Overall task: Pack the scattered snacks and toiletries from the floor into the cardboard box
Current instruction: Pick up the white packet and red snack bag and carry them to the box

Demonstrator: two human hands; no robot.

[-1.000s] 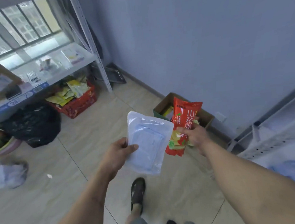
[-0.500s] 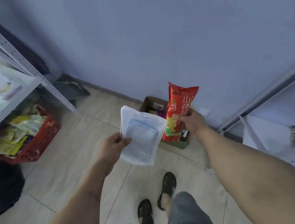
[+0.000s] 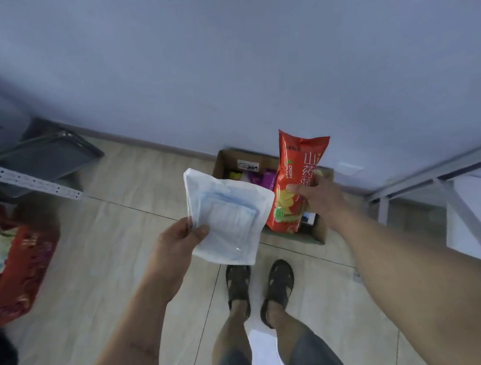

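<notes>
Our left hand (image 3: 177,242) pinches the white pouch (image 3: 229,219) by its near-left edge, thumb on top. Our right hand (image 3: 319,197) curls its fingers round the red crisp bag (image 3: 296,175), upright over the open cardboard box (image 3: 315,234) by the far wall, just beyond our sandals (image 3: 260,284).

Floor (image 3: 130,266): pale beige tiles with dark grout lines, running to the wall in front of you.

Standing on it:
- Cardboard box (image 3: 314,235), open-topped, set against the wall just ahead of your feet; colourful packets visible inside.
- Red basket (image 3: 22,280), at your far left, blurred, with yellow-green packets in it.
- Grey tray (image 3: 56,156), flat, at the upper left near the wall.
- Your two feet in dark sandals (image 3: 280,281), side by side, near the box.
- Pale metal frame legs (image 3: 383,208), to your right.
</notes>
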